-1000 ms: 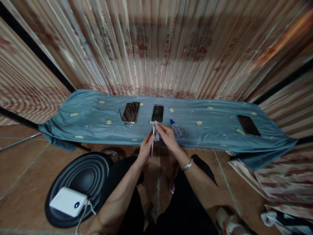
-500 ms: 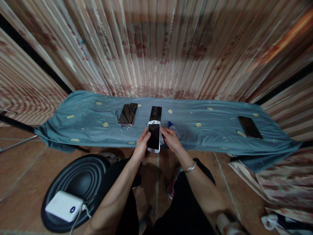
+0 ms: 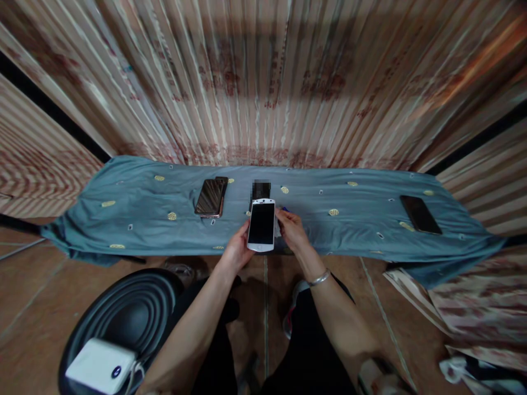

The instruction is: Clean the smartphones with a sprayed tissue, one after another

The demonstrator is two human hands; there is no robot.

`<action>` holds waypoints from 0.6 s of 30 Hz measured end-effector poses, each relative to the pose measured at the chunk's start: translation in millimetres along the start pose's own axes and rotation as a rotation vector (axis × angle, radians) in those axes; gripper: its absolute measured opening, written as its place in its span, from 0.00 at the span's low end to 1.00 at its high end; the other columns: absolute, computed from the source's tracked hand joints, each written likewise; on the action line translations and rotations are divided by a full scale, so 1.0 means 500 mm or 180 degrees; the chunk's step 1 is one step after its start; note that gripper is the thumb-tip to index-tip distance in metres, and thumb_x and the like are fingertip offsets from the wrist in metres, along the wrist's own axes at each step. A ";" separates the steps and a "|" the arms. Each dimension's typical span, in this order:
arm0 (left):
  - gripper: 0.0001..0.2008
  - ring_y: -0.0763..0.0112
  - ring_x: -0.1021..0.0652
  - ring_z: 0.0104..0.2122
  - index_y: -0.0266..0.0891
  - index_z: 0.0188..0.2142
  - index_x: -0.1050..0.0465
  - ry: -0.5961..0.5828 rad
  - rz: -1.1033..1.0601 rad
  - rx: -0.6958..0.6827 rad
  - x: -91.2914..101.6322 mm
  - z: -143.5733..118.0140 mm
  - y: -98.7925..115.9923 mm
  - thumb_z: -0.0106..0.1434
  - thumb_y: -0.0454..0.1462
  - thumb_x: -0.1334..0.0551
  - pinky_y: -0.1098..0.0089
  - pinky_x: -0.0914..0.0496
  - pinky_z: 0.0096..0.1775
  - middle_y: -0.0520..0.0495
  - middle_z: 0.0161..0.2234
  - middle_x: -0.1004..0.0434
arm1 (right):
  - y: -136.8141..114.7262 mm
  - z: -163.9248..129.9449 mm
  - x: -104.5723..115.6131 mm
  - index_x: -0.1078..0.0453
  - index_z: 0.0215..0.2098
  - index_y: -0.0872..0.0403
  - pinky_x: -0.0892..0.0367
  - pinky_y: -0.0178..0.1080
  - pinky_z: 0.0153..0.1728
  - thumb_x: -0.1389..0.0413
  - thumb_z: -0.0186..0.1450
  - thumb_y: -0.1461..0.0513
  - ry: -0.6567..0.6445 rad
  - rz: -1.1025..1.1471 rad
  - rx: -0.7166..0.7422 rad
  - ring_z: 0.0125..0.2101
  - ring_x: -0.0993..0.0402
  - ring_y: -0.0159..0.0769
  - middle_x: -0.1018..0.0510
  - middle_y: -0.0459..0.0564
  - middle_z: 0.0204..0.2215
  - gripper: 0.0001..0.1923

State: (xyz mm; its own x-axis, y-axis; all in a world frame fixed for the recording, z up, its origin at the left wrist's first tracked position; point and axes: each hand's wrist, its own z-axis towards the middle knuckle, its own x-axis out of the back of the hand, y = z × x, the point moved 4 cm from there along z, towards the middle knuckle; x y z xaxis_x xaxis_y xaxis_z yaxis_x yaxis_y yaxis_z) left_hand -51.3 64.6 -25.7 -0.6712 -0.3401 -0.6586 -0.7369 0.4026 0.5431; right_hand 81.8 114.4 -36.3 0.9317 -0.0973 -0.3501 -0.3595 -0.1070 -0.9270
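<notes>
Okay, so your left hand (image 3: 237,248) has a solid grip on the white phone (image 3: 261,225), thumb along the left edge and fingers tucked underneath. A second ago you had that phone turned edge-on, a thin sliver between your hands; now its dark screen is up, facing you, and it sits right between your left and right fingers. Half a second ago the screen was already showing, so that part matches, but the phone looks a bit broader now.

Your right hand (image 3: 292,229) is at the phone's right edge, fingers curled in around some white tissue (image 3: 277,227). A second back that tissue was up at the phone's far end; now it hangs just beneath your right fingertips, beside the phone. Can't tell how hard those fingers press on the edge.

Also, the blue-capped bottle (image 3: 285,209) was plainly in view past your right fingers in the first shot. Now your right hand hides most of it and just a bit of blue pokes out behind your knuckles.

Other stuff hasn't gone anywhere: the black phone (image 3: 260,192) lies just beyond your fingertips, partly covered by the one you're holding, the stacked phones (image 3: 211,196) are left of your left fingers and farther off, and the lone dark phone (image 3: 420,214) is well off right of your right fingers.
</notes>
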 end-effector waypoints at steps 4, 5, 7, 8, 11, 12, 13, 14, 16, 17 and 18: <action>0.10 0.70 0.20 0.30 0.36 0.38 0.22 -0.0159 0.0105 -0.0069 -0.011 0.008 0.010 0.68 0.35 0.42 0.66 0.25 0.41 0.49 0.32 0.17 | -0.016 0.026 0.011 0.27 0.23 0.52 0.37 0.33 0.24 0.34 0.51 0.49 0.0138 -0.0171 0.0288 0.22 0.31 0.30 0.25 0.42 0.19 0.16; 0.10 0.71 0.20 0.30 0.36 0.39 0.22 -0.0172 0.0121 -0.0134 -0.010 0.011 0.011 0.68 0.34 0.43 0.68 0.26 0.39 0.50 0.32 0.17 | -0.019 0.032 0.013 0.26 0.24 0.52 0.38 0.33 0.24 0.35 0.52 0.50 0.0167 -0.0241 0.0352 0.22 0.32 0.29 0.25 0.41 0.19 0.14; 0.10 0.74 0.21 0.32 0.37 0.41 0.22 -0.0165 0.0119 -0.0289 -0.003 0.017 0.013 0.68 0.33 0.43 0.71 0.26 0.38 0.51 0.35 0.17 | -0.021 0.039 0.014 0.25 0.24 0.52 0.40 0.33 0.25 0.37 0.54 0.53 0.0208 -0.0408 0.0466 0.22 0.35 0.29 0.27 0.40 0.18 0.11; 0.10 0.74 0.20 0.33 0.37 0.43 0.22 -0.0147 0.0109 -0.0356 0.001 0.019 0.014 0.68 0.32 0.43 0.72 0.27 0.39 0.51 0.36 0.17 | -0.022 0.041 0.013 0.25 0.24 0.52 0.40 0.33 0.25 0.37 0.55 0.55 0.0214 -0.0609 0.0582 0.22 0.35 0.29 0.28 0.39 0.18 0.09; 0.12 0.72 0.20 0.37 0.37 0.47 0.23 -0.0131 0.0085 -0.0494 0.011 0.027 0.020 0.67 0.31 0.42 0.70 0.27 0.45 0.50 0.39 0.17 | -0.025 0.036 -0.006 0.23 0.26 0.51 0.35 0.35 0.31 0.42 0.61 0.59 0.0128 -0.1658 0.1216 0.26 0.30 0.33 0.24 0.42 0.21 0.08; 0.13 0.71 0.19 0.38 0.38 0.48 0.24 -0.0120 0.0081 -0.0520 0.013 0.029 0.024 0.66 0.31 0.42 0.68 0.27 0.47 0.49 0.39 0.17 | -0.023 0.031 -0.016 0.22 0.29 0.50 0.32 0.36 0.34 0.44 0.62 0.60 0.0064 -0.2017 0.1443 0.30 0.27 0.36 0.21 0.43 0.25 0.08; 0.14 0.69 0.19 0.39 0.38 0.49 0.25 -0.0085 0.0075 -0.0544 0.016 0.032 0.030 0.66 0.31 0.42 0.67 0.27 0.48 0.49 0.39 0.17 | -0.020 0.025 -0.025 0.21 0.33 0.49 0.30 0.37 0.38 0.45 0.64 0.60 -0.0008 -0.2291 0.1614 0.34 0.24 0.37 0.18 0.45 0.31 0.09; 0.14 0.68 0.19 0.40 0.38 0.50 0.25 -0.0025 0.0064 -0.0576 0.018 0.036 0.036 0.66 0.31 0.42 0.66 0.28 0.49 0.48 0.39 0.17 | -0.016 0.018 -0.034 0.21 0.38 0.49 0.29 0.39 0.42 0.46 0.65 0.61 -0.0079 -0.2436 0.1704 0.39 0.22 0.39 0.16 0.47 0.37 0.11; 0.14 0.67 0.19 0.42 0.37 0.50 0.26 0.0105 0.0037 -0.0648 0.025 0.046 0.051 0.66 0.31 0.43 0.64 0.28 0.51 0.48 0.38 0.17 | -0.007 0.003 -0.048 0.22 0.44 0.49 0.29 0.40 0.49 0.48 0.66 0.60 -0.0206 -0.2513 0.1763 0.46 0.21 0.40 0.17 0.49 0.45 0.14; 0.14 0.66 0.19 0.42 0.37 0.50 0.26 0.0142 0.0020 -0.0698 0.029 0.053 0.058 0.66 0.31 0.43 0.64 0.28 0.51 0.47 0.38 0.17 | -0.004 -0.006 -0.052 0.22 0.45 0.49 0.29 0.40 0.51 0.48 0.67 0.60 -0.0263 -0.2473 0.1766 0.48 0.21 0.41 0.17 0.50 0.46 0.14; 0.13 0.67 0.19 0.42 0.36 0.49 0.26 0.0156 -0.0004 -0.0752 0.032 0.060 0.065 0.67 0.31 0.43 0.64 0.28 0.51 0.47 0.38 0.17 | -0.002 -0.014 -0.056 0.21 0.45 0.50 0.29 0.41 0.52 0.48 0.67 0.59 -0.0319 -0.2398 0.1765 0.49 0.21 0.42 0.17 0.51 0.47 0.15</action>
State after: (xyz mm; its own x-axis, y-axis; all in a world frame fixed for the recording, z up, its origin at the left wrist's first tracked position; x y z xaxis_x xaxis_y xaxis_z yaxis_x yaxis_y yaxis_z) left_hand -83.4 97.8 -34.4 -0.6692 -0.3838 -0.6363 -0.7322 0.1941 0.6529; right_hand 55.9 110.2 -24.6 0.9180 -0.1059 0.3821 0.3923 0.3820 -0.8367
